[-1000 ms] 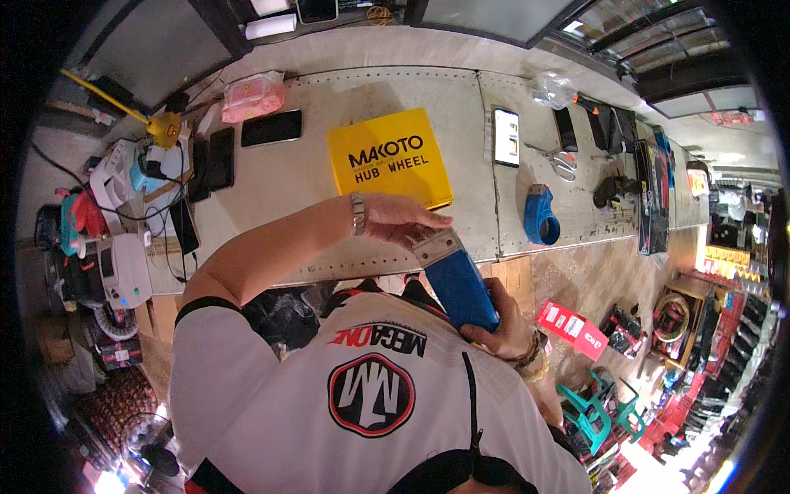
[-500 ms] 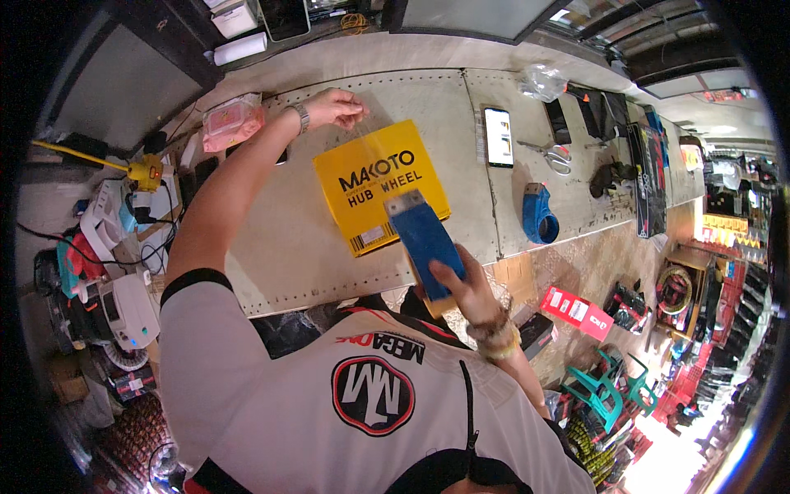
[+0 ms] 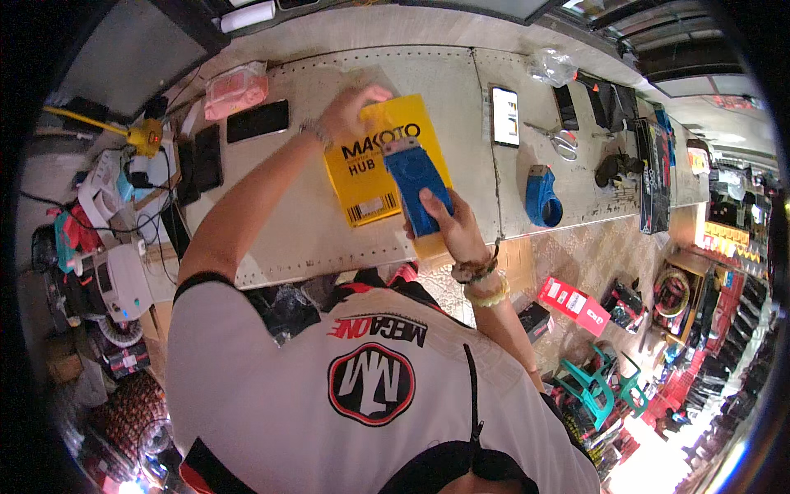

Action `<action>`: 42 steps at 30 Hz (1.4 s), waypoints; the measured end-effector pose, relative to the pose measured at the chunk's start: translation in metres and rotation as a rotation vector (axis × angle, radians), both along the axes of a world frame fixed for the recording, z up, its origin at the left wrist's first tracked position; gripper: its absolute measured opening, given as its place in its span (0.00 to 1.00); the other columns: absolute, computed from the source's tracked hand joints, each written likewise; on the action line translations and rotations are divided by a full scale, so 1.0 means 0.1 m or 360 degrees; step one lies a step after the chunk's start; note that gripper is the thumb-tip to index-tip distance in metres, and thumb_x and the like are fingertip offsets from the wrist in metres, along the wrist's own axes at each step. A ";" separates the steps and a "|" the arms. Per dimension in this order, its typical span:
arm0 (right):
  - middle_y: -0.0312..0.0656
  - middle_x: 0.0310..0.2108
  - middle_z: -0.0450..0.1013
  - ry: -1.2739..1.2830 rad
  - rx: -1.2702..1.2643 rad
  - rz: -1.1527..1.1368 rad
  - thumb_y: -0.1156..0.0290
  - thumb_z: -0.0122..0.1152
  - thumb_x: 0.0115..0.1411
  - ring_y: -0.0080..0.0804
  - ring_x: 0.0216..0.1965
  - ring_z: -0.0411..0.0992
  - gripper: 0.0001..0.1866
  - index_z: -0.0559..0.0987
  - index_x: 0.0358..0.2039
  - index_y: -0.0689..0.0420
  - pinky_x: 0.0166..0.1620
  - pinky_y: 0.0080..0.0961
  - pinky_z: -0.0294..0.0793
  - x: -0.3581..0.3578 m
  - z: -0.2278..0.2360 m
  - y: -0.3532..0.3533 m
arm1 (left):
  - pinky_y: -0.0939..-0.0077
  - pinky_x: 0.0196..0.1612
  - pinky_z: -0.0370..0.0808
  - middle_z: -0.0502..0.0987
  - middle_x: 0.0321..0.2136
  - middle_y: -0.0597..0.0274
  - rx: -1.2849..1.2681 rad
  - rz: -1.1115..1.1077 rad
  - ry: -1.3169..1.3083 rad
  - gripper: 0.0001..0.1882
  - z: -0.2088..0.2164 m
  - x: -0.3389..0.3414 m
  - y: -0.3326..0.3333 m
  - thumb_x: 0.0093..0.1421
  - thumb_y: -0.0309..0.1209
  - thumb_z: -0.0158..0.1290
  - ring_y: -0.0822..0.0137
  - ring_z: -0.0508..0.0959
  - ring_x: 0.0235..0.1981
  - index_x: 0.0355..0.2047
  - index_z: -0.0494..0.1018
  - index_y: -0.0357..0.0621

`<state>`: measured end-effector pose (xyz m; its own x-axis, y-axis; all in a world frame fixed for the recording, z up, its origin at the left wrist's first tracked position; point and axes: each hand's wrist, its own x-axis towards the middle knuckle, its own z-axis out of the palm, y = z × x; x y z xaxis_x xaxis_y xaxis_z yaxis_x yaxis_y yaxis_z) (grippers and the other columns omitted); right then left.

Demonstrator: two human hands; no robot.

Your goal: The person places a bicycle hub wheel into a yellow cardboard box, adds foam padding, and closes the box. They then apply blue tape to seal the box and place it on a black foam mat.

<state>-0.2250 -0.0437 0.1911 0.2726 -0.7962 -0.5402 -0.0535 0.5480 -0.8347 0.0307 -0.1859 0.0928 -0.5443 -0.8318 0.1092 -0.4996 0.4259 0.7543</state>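
A yellow cardboard box with black print lies on the worktable. In my right hand is a blue tape dispenser, with a metal edge at its far end and a tan roll of tape at its near end. It is held over the box's right part, hiding some of the print; I cannot tell if it touches the box. My left hand reaches to the box's far left edge. Motion smears its fingers, so their grip is unclear.
On the worktable, a lit phone, scissors and a second blue tape dispenser lie to the right. A dark phone and a pink package are at the left. Green plastic stools stand below the table's right side.
My right hand has moved the tape dispenser away from me, farther over the box. My left hand has come down and right onto the box's far edge. The whole view has shifted slightly.
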 end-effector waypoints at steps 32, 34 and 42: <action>0.63 0.31 0.75 0.1248 -0.0058 0.0524 0.33 0.56 0.48 0.55 0.39 0.76 0.42 0.77 0.33 0.70 0.41 0.43 0.74 -0.37 -1.25 0.57 | 0.59 0.66 0.50 0.55 0.64 0.70 -0.1084 0.0018 -0.0884 0.28 -0.42 -1.05 1.55 0.60 0.34 0.40 0.66 0.56 0.65 0.63 0.56 0.61; 0.59 0.30 0.76 0.0926 0.0185 0.0459 0.35 0.56 0.50 0.50 0.37 0.77 0.40 0.78 0.33 0.69 0.39 0.40 0.75 -0.38 -1.40 0.48 | 0.62 0.67 0.50 0.55 0.64 0.69 -0.1156 -0.0017 -0.0842 0.29 -0.47 -1.02 1.55 0.60 0.33 0.40 0.65 0.57 0.64 0.63 0.55 0.60; 0.39 0.28 0.76 0.0113 0.0312 0.0100 0.51 0.54 0.60 0.27 0.26 0.73 0.25 0.76 0.38 0.66 0.31 0.25 0.73 -0.68 -0.97 0.87 | 0.66 0.68 0.48 0.50 0.66 0.71 -0.0914 -0.0404 -0.1035 0.27 -0.44 -0.74 1.60 0.59 0.29 0.42 0.64 0.50 0.67 0.61 0.60 0.55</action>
<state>-0.2927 0.0437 0.0943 0.2743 -0.6566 -0.7027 -0.1476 0.6933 -0.7054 -0.0437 -0.0263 0.0483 -0.8031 -0.5908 0.0772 -0.5930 0.8052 -0.0068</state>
